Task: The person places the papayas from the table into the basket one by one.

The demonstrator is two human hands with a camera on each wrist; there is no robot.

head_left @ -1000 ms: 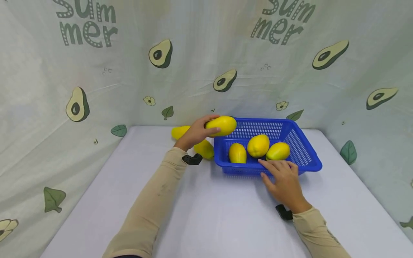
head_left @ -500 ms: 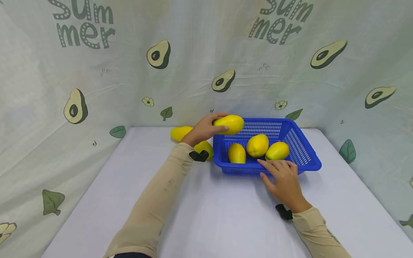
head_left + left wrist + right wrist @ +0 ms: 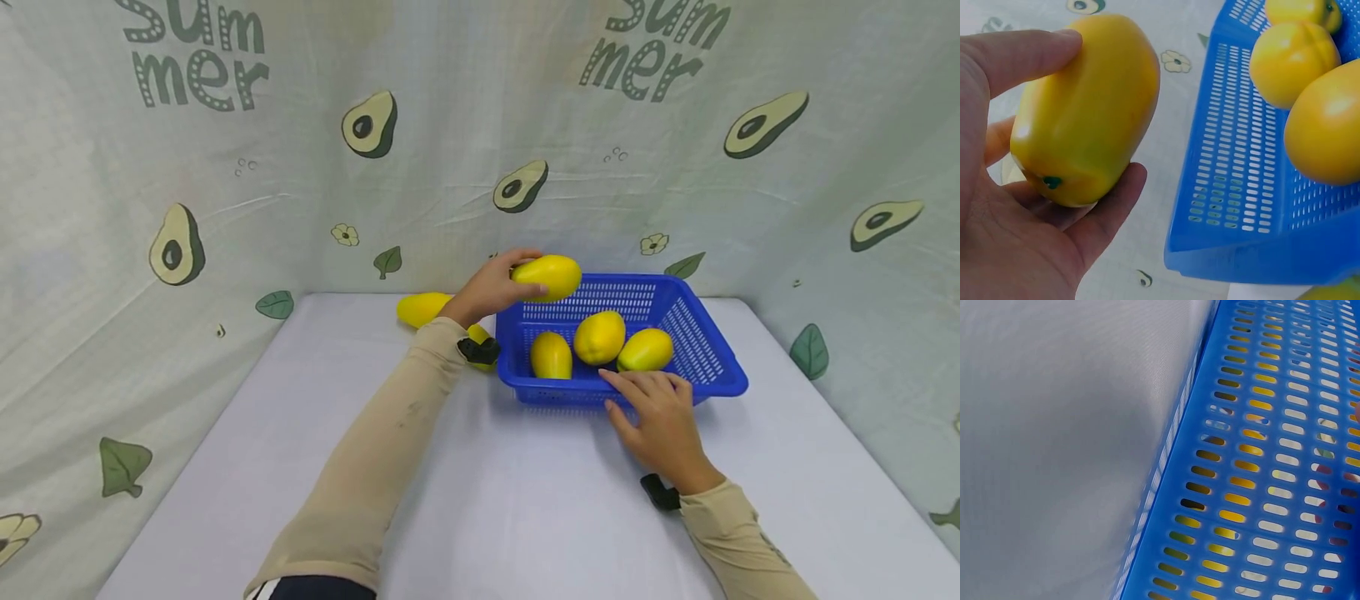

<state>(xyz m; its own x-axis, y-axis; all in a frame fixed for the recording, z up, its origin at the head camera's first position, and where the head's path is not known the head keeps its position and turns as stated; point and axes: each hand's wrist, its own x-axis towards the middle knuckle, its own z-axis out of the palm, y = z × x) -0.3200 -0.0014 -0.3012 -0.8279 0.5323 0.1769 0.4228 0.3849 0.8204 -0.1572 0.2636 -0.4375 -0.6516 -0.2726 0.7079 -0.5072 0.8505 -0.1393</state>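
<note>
My left hand (image 3: 501, 287) holds a yellow papaya-like fruit (image 3: 1091, 103), its thumb on one side and fingers on the other. A small green stem mark shows on the fruit's near end. It hangs in the air above the left back part of a blue plastic basket (image 3: 716, 358). Inside the basket lie three more yellow fruits (image 3: 600, 337), one tinged green. My right hand (image 3: 663, 433) grips the basket's front rim, fingers over the edge and thumb outside. The right wrist view shows mostly the slotted basket wall (image 3: 1241, 481).
Left of the basket, another yellow fruit (image 3: 422, 309) lies on the white table (image 3: 300, 467). One more (image 3: 480, 335) is partly hidden behind my left wrist. A curtain printed with avocados (image 3: 371, 125) hangs behind the table.
My left hand has moved right and slightly up with the yellow fruit, from the basket's left edge to above its inside. My right hand and the basket stay put.
</note>
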